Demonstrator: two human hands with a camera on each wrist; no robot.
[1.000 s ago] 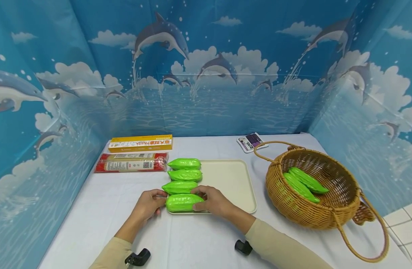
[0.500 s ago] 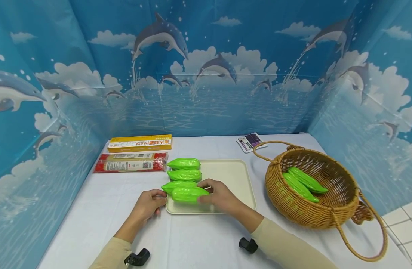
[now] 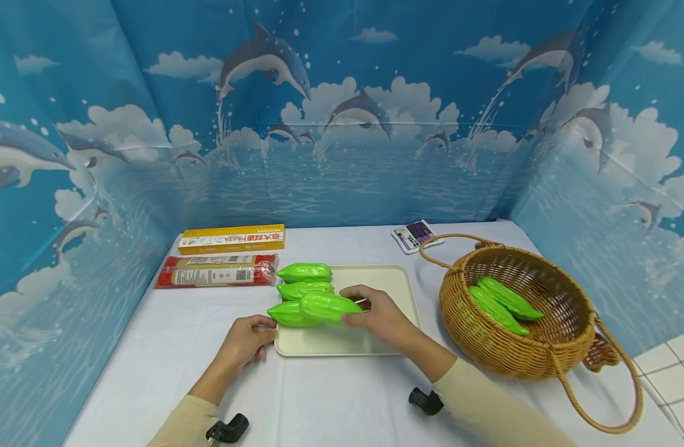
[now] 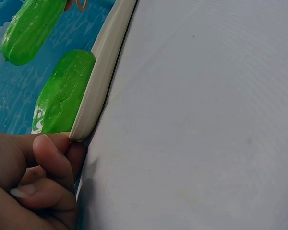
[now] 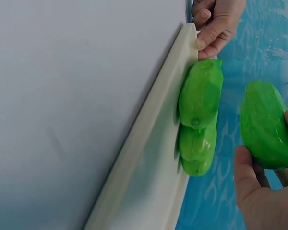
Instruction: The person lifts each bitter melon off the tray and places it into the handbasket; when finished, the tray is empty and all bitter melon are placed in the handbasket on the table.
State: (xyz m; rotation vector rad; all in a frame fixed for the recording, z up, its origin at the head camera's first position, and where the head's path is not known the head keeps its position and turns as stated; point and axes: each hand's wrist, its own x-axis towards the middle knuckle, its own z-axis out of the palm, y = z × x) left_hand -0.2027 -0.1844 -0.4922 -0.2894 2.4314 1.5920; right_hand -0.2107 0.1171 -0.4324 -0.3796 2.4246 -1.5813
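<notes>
white table [image 3: 331,397]: right hand [image 3: 383,318] lifts gourd [image 3: 326,307] above tray [image 3: 389,292].

Bright, even light from above, with only soft, faint shadows under the hands and the basket [image 3: 521,323]. The head view is sharp but wide-angle, bowing the backdrop and surface [image 3: 331,397] towards the edges. The green gourds [image 3: 305,292] carry small glossy highlights. Both wrist views are tilted and very close; the left hand [image 4: 29,187] is slightly soft, and the surface there looks flat grey
</notes>
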